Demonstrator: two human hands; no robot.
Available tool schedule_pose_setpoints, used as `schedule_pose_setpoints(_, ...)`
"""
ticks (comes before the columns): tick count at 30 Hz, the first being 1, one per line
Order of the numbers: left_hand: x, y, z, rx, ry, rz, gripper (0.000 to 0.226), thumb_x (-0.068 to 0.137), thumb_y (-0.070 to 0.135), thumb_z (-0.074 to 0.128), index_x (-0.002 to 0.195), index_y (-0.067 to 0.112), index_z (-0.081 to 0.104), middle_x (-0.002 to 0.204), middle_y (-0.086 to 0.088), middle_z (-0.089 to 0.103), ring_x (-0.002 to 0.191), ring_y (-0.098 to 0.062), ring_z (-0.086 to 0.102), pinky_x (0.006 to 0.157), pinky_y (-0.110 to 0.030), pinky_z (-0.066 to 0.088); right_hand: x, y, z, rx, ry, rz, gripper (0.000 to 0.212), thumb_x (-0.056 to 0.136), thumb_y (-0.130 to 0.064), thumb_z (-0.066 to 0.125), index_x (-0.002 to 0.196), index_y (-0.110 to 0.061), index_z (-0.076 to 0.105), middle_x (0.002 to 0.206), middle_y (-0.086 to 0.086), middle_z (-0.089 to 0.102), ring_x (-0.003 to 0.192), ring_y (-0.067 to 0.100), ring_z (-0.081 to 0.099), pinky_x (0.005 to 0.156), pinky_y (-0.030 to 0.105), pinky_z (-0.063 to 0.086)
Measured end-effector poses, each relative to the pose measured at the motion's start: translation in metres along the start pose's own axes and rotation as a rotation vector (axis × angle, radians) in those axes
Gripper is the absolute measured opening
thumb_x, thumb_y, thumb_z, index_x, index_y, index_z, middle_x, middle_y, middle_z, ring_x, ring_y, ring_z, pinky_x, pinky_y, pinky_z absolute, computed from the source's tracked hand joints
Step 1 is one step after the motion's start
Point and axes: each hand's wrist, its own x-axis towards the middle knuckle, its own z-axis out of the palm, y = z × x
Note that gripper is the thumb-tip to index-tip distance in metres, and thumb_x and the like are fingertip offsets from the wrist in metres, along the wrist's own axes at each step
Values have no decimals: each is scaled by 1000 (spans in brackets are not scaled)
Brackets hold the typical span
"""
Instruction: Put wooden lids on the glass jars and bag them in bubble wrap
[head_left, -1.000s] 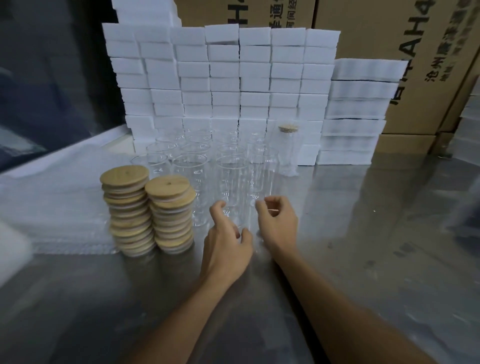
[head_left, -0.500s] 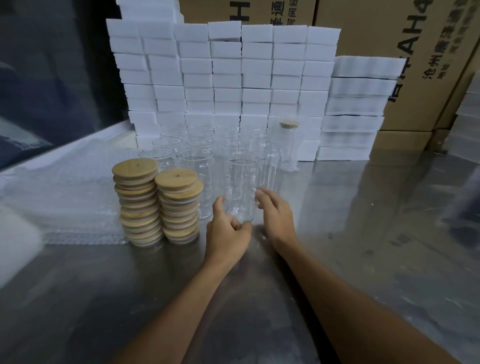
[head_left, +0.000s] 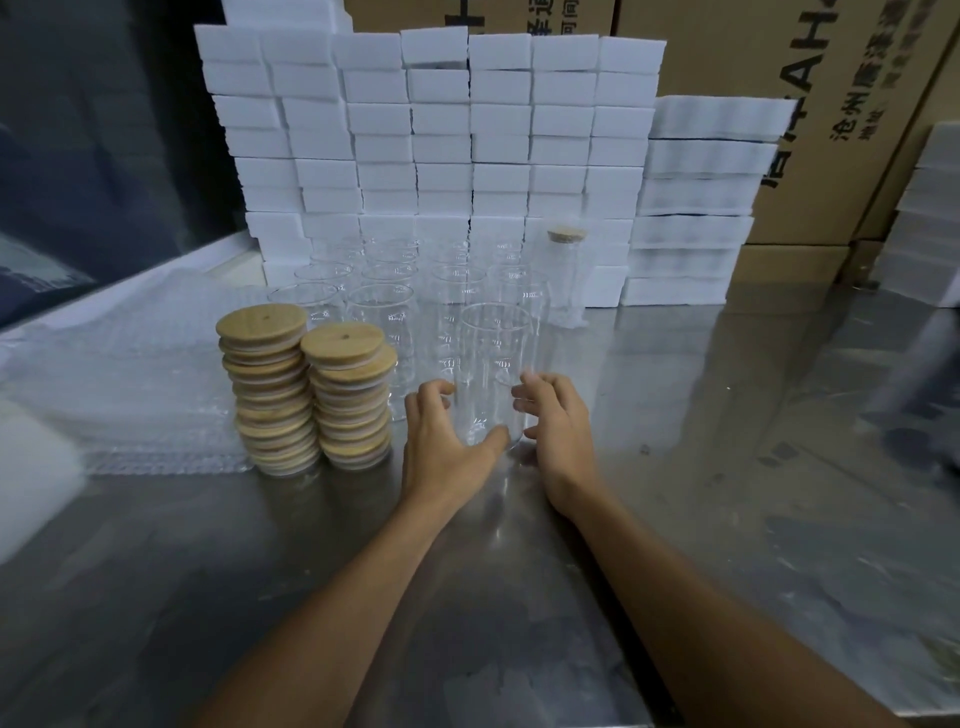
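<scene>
A clear glass jar (head_left: 493, 374) stands upright and lidless at the near edge of a cluster of empty jars (head_left: 384, 291). Left of it rise two stacks of round wooden lids (head_left: 306, 395); flat bubble wrap (head_left: 130, 374) lies farther left. One lidded, wrapped jar (head_left: 565, 275) stands far right.

A single head-worn wide-angle camera looks forward and down across the steel table (head_left: 727, 467). It sits close above the person's forearms, facing stacked white boxes (head_left: 441, 140) and cardboard cartons (head_left: 753, 47) behind.
</scene>
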Motion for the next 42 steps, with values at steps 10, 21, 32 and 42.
schedule_pose_setpoints(10, -6, 3, -5, -2, -46, -88, 89, 45, 72, 71, 122, 44, 36, 112, 21, 54, 106, -8, 54, 90, -34, 49, -4, -2, -3, -17, -3, 4, 30, 78, -38, 54, 92, -23, 76, 76, -16, 66, 72, -6, 58, 73, 19, 44)
schedule_pose_setpoints(21, -3, 0, -8, -231, -83, -129, 87, 54, 34, 94, 122, 42, 41, 114, 12, 58, 107, 7, 52, 82, -8, 38, -3, 0, -5, 21, -32, -50, 16, 89, -8, 62, 75, -12, 69, 73, -3, 68, 64, 2, 60, 60, 11, 44)
schedule_pose_setpoints(32, -2, 1, -13, -199, -112, -118, 87, 54, 41, 92, 126, 33, 44, 122, 6, 60, 111, -6, 58, 95, -35, 51, -14, -96, 24, -207, 0, -642, 14, 88, -14, 62, 77, -24, 63, 70, -18, 63, 69, 1, 58, 66, 17, 44)
schedule_pose_setpoints(42, -5, 7, -14, -155, -143, -153, 61, 47, 58, 65, 102, 33, 54, 94, 15, 66, 93, -2, 62, 65, -11, 41, -10, -129, 100, -1068, -449, -731, 47, 95, -63, 53, 112, -20, 65, 106, -1, 64, 95, 20, 61, 72, 33, 38)
